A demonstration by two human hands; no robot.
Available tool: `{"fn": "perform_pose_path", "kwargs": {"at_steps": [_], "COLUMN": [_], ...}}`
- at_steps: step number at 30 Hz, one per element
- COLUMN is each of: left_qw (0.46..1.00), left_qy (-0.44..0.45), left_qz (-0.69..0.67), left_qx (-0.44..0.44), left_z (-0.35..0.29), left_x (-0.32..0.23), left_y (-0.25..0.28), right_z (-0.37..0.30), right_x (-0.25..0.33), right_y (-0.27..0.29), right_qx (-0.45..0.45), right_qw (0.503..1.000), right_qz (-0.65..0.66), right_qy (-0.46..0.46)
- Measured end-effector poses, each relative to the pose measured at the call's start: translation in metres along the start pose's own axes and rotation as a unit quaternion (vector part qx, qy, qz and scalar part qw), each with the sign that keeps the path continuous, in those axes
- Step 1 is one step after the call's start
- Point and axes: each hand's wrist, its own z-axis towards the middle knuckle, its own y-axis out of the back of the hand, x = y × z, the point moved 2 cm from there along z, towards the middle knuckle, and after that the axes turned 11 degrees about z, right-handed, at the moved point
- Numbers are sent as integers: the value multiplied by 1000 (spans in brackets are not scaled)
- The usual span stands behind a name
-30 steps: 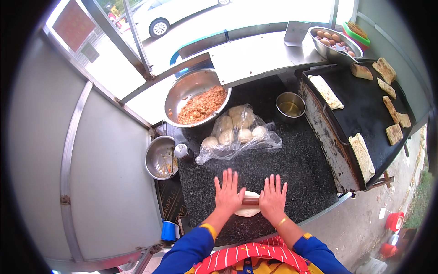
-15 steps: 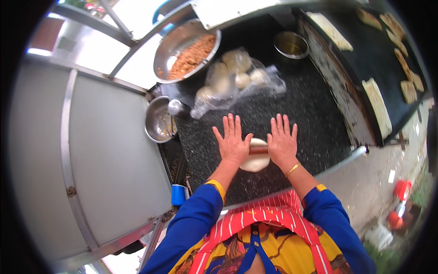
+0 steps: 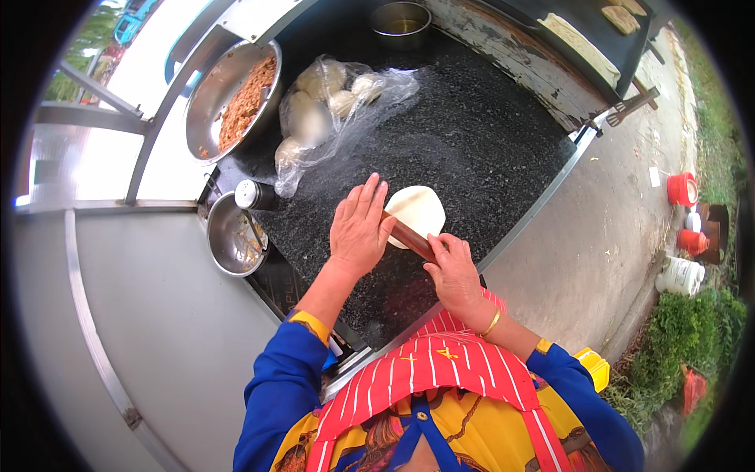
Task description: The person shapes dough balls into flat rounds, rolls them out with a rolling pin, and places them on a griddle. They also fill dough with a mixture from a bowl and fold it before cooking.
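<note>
My left hand [image 3: 359,226]: long fingers straight, close together, laid over the rolling pin's far-left end, thumb beside it; looks like a flat press, not a grip. My right hand [image 3: 456,275]: fingers bent, thumb and fingertips clamped on the other end, probably to steer it; the undersides of those fingers I can't see. Rolling pin [image 3: 411,238] slants across the near part of the dough disc [image 3: 418,209], dough showing on both sides of it. Holding both ends likely keeps the pressure even.

Disc lies flat on the black speckled tabletop [image 3: 487,118], nearer its front edge than its far edge, presumably for easy reach. Plastic bag of dough balls [image 3: 342,104] sits toward the far-left corner, out of the pin's way; the plastic likely stops drying. Shaker [image 3: 255,194] at the left edge, steel bowl [image 3: 228,236] just off it. Big bowl of reddish filling [image 3: 245,102] past the bag. Metal cup [image 3: 401,35] by the far edge, close to the griddle [image 3: 598,23], maybe handy for both.
</note>
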Motion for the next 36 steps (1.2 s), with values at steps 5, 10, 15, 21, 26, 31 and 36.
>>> {"fn": "perform_pose_path", "kwargs": {"at_steps": [5,10,15,21,26,31,36], "left_qw": [996,998,994,997,992,999,993], "left_qy": [-65,-59,-67,-75,-86,-49,-95], "left_qz": [53,19,23,25,51,-10,45], "left_qx": [-4,6,78,11,75,-21,-48], "left_z": [64,100,50,155,87,187,197], "left_x": [-29,-52,-36,-73,-47,-77,-78], "left_y": [-55,-60,-47,-56,-62,-75,-53], "right_z": [0,10,-3,40,18,63,58], "right_x": [-17,-38,-39,-57,-59,-73,-67], "right_y": [15,41,41,65,55,74,71], "right_qx": [-27,-8,41,26,44,13,-12], "right_qw": [990,991,996,993,995,990,990], "right_qz": [-138,-132,-72,-117,-87,-138,-132], "right_qy": [-16,-8,24,8,25,-8,48]}}
